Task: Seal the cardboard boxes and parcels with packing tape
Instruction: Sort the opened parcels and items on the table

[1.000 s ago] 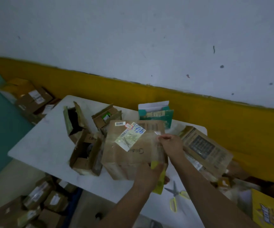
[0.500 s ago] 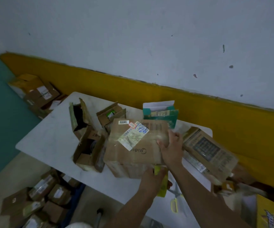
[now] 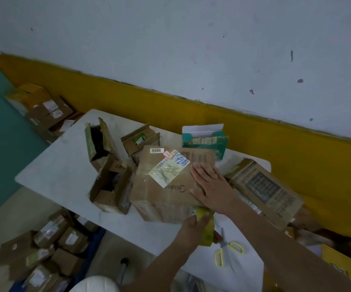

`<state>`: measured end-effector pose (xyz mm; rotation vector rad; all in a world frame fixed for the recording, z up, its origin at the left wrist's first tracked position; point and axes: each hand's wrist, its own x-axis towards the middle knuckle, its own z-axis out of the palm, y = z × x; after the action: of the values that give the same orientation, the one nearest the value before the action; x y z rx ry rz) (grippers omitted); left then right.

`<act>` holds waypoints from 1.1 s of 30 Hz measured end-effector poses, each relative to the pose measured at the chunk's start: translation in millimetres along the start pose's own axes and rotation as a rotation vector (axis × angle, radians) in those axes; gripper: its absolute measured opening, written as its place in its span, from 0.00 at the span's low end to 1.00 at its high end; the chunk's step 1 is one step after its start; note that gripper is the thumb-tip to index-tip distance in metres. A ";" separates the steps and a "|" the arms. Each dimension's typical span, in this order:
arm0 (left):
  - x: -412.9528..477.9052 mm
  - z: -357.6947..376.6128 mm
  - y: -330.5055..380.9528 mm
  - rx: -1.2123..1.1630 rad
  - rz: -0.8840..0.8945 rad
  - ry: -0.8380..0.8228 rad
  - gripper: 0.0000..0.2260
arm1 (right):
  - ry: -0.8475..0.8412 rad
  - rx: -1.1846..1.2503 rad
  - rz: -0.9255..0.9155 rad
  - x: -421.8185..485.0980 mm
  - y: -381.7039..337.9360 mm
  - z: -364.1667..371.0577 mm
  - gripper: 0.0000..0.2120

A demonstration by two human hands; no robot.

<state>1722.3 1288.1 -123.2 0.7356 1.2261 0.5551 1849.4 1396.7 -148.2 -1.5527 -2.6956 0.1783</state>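
**Q:** Where are your hands?

**A:** My right hand (image 3: pixel 210 186) lies flat with straight fingers, pressing on the right end of the cardboard box (image 3: pixel 162 192) top. My left hand (image 3: pixel 191 227) is curled round the tape roll (image 3: pixel 208 230), held at the box's near face just below the right hand.

**Q:** And the box?

**A:** It is straight ahead of me, close to the near edge of the desk (image 3: pixel 54 175), label up. Its longer side appears to run along that edge. I judge the roll must travel away from me, toward the far edge, so the left hand leads. I cannot tell whether a strip is already drawn.

**Q:** Around it?

**A:** Scissors (image 3: pixel 228 248) lie just right of the roll by the near edge, and open boxes (image 3: pixel 109 182) touch its left side.
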 end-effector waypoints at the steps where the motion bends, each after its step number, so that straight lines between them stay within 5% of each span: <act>1: 4.2 -0.3 -3.2 0.002 -0.006 -0.006 0.16 | -0.012 -0.018 0.019 -0.4 -2.9 0.7 0.37; 6: 45.5 -12.0 -38.3 -0.054 -0.270 0.010 0.17 | -0.046 0.030 0.061 0.9 -4.6 -0.8 0.39; 9: 75.3 -19.9 -61.2 -0.090 -0.281 0.100 0.21 | -0.097 0.032 0.050 2.5 -1.5 -3.6 0.41; 13: 49.9 -39.4 -43.0 0.164 -0.058 0.333 0.19 | -0.031 0.019 -0.003 -20.6 0.4 4.1 0.47; 16: 34.0 -84.2 -39.0 0.219 -0.178 0.629 0.49 | -0.015 0.048 -0.030 -38.4 4.8 13.4 0.45; 18: 24.9 -110.0 -36.3 0.296 -0.210 0.819 0.56 | 0.023 0.054 -0.061 -39.0 8.5 16.3 0.42; 21: 21.8 -133.5 -27.2 0.350 0.056 0.801 0.46 | 0.090 -0.023 -0.098 -32.6 7.5 8.2 0.39; 27: 14.3 -133.0 -14.4 0.302 0.225 0.821 0.36 | -0.011 -0.179 -0.085 -35.9 4.7 0.2 0.32; 33: 0.9 -135.6 37.3 0.482 0.362 0.916 0.31 | -0.058 0.070 0.002 -30.2 3.4 -51.8 0.45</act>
<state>1591.9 1340.3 -117.6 1.1826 2.1394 0.9671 1871.7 1376.8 -96.1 -1.5554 -2.6993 0.3196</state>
